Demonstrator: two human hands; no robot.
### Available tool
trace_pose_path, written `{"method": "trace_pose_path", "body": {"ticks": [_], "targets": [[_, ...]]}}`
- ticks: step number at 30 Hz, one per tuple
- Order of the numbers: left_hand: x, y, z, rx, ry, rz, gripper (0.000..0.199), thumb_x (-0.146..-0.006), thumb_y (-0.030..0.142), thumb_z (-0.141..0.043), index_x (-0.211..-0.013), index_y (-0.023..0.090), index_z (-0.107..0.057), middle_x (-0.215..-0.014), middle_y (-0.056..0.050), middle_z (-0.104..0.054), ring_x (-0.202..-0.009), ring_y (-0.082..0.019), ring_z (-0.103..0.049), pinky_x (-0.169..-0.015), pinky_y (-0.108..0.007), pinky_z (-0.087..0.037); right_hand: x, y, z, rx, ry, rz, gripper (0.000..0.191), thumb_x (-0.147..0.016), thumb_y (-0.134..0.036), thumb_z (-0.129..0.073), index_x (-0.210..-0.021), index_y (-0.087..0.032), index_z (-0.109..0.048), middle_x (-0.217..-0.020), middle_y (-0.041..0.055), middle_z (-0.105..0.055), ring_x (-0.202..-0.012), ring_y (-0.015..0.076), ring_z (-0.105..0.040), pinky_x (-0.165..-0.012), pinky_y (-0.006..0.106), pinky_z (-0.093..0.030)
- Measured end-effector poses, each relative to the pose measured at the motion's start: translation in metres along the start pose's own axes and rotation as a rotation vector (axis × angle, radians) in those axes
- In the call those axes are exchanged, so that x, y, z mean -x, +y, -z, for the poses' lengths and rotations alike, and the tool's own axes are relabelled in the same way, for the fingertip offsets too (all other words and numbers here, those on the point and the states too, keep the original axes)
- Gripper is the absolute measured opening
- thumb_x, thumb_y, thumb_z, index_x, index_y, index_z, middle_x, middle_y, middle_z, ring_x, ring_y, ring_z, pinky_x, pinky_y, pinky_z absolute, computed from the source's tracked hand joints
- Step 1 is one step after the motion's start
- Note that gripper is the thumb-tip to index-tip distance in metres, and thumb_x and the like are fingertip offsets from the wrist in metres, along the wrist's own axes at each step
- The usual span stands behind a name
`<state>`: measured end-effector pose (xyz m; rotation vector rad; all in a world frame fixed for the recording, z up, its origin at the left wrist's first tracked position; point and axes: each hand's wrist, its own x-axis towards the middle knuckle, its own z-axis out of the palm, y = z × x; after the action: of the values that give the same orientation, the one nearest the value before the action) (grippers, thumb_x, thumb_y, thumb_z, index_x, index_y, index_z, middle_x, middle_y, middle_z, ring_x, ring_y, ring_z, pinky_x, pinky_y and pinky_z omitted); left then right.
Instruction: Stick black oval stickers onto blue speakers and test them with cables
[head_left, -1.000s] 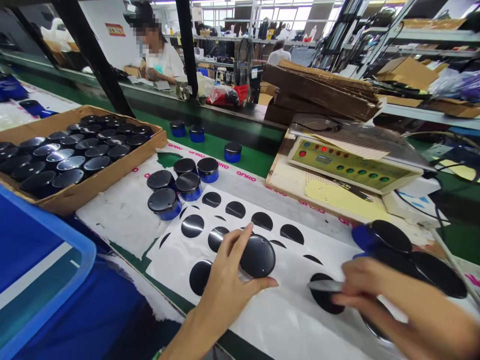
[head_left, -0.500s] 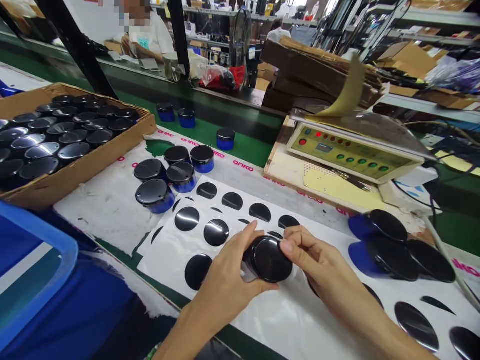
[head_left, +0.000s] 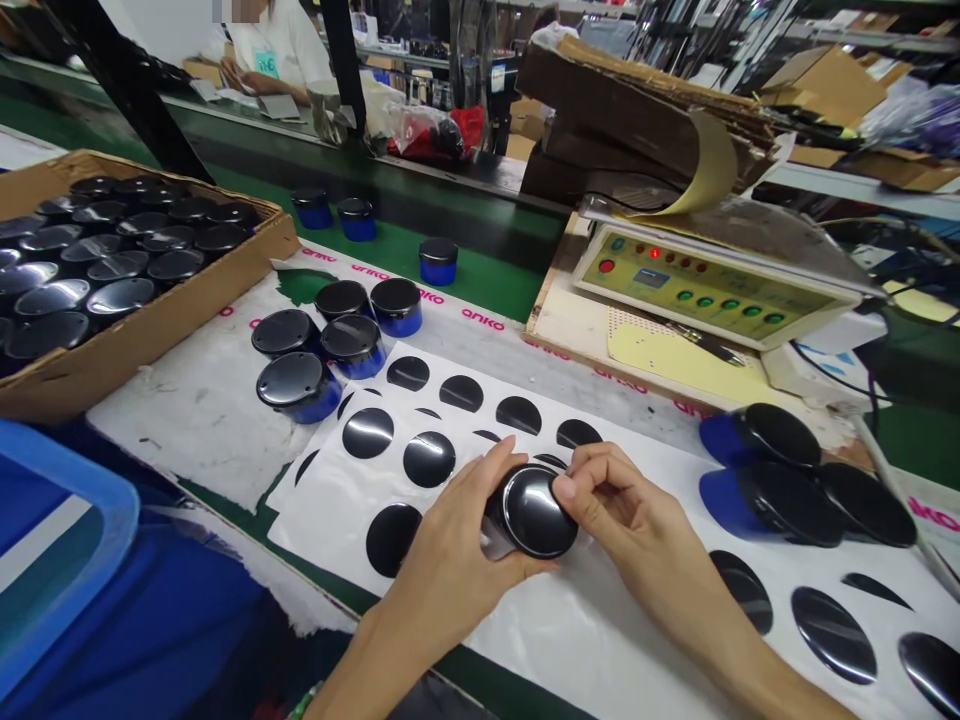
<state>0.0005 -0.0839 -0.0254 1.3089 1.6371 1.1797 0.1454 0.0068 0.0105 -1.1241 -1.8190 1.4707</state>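
My left hand (head_left: pixel 457 530) is wrapped round a round black-topped container (head_left: pixel 493 512), tilted so its top faces up and to the right. A glossy round black sticker (head_left: pixel 538 512) covers that top. At the sticker's right edge, the thumb and fingers of my right hand (head_left: pixel 626 510) are pinched together. Beneath both hands lie white sheets (head_left: pixel 480 480) bearing several round black stickers (head_left: pixel 429 459). Left of the sheets stands a group of blue containers with black tops (head_left: pixel 352 340). More such containers (head_left: pixel 784 500) lie at the right.
A cardboard tray (head_left: pixel 187 300) full of black-topped containers sits at the left, with a blue plastic bin (head_left: pixel 112 490) in front. A control box (head_left: pixel 705 285) with buttons stands at the back right. Blue containers (head_left: pixel 438 262) rest on the green surface behind. Across the bench sits another person (head_left: pixel 281 50).
The view has shifted slightly. Both hands keep nearly the same hold, and the container has turned a little, with a brighter shine on its sticker.
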Motion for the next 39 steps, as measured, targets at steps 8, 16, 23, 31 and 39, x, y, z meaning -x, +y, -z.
{"method": "trace_pose_path", "body": {"ticks": [8, 16, 23, 31, 39], "targets": [[0.0, 0.0, 0.0, -0.014, 0.009, -0.003, 0.101, -0.066, 0.02, -0.083, -0.136, 0.055, -0.02, -0.132, 0.013, -0.055, -0.124, -0.017, -0.052, -0.102, -0.033, -0.043, 0.004, 0.011, -0.004, 0.115, 0.064, 0.149, 0.022, -0.09, -0.035, -0.057, -0.072, -0.023, -0.052, -0.085, 0.0003, -0.047, -0.084, 0.0156, -0.048, -0.071, 0.027, -0.04], [0.0, 0.0, -0.002, -0.027, 0.013, -0.024, 0.102, -0.066, 0.02, -0.082, -0.138, 0.053, -0.017, -0.133, 0.009, -0.055, -0.125, -0.018, -0.051, -0.102, -0.034, -0.043, 0.005, 0.011, -0.007, 0.165, 0.079, 0.171, 0.023, -0.092, -0.035, -0.054, -0.073, -0.023, -0.049, -0.084, 0.0009, -0.046, -0.08, 0.0168, -0.048, -0.07, 0.031, -0.039], [0.0, 0.001, -0.001, -0.06, 0.003, -0.017, 0.102, -0.067, 0.019, -0.082, -0.137, 0.056, -0.016, -0.133, 0.012, -0.054, -0.124, -0.016, -0.052, -0.102, -0.032, -0.044, 0.006, 0.009, -0.008, 0.209, 0.073, 0.183, 0.024, -0.093, -0.034, -0.053, -0.073, -0.023, -0.045, -0.084, 0.0003, -0.045, -0.08, 0.0166, -0.047, -0.07, 0.031, -0.038], [-0.002, -0.002, -0.002, -0.272, 0.018, -0.21, 0.088, -0.077, 0.023, -0.072, -0.143, 0.04, -0.016, -0.137, 0.001, -0.052, -0.126, -0.02, -0.05, -0.104, -0.035, -0.044, 0.005, 0.005, -0.006, 0.511, 0.076, 0.378, 0.021, -0.095, -0.027, -0.047, -0.075, -0.022, -0.042, -0.082, 0.0021, -0.048, -0.077, 0.0171, -0.05, -0.066, 0.03, -0.04], [0.007, 0.012, 0.001, -0.728, -0.045, -0.442, 0.047, -0.093, 0.026, -0.047, -0.14, 0.027, -0.038, -0.148, -0.015, -0.03, -0.128, -0.03, -0.045, -0.099, -0.041, -0.048, 0.001, -0.006, 0.043, 1.238, 0.139, 0.792, 0.026, -0.096, -0.03, -0.045, -0.079, -0.017, -0.06, -0.081, 0.0105, -0.063, -0.071, 0.0241, -0.057, -0.063, 0.037, -0.041]]}}
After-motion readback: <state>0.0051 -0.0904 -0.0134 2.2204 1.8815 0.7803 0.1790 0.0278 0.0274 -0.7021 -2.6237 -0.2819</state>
